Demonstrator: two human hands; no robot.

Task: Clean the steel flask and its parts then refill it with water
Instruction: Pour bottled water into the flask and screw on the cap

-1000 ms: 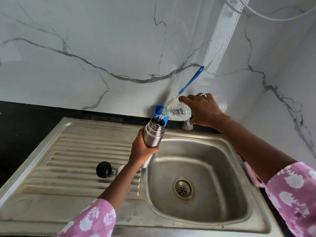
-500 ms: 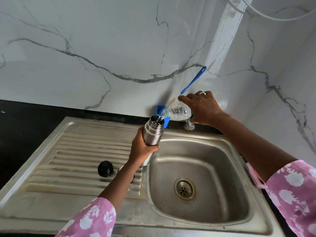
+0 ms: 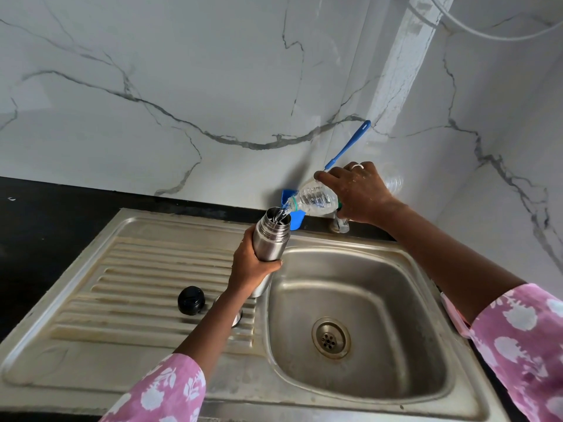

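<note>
Left hand gripping flask, right hand clamped round tilted bottle; steeper tilt or drifting mouth risks spilling into sink.

Blue long-handled brush: leans on white veined marble wall behind the basin | blue holder: at brush base, on black countertop | white cable: upper right | pink cloth: right sink edge

head view, looking down, near sink
</note>
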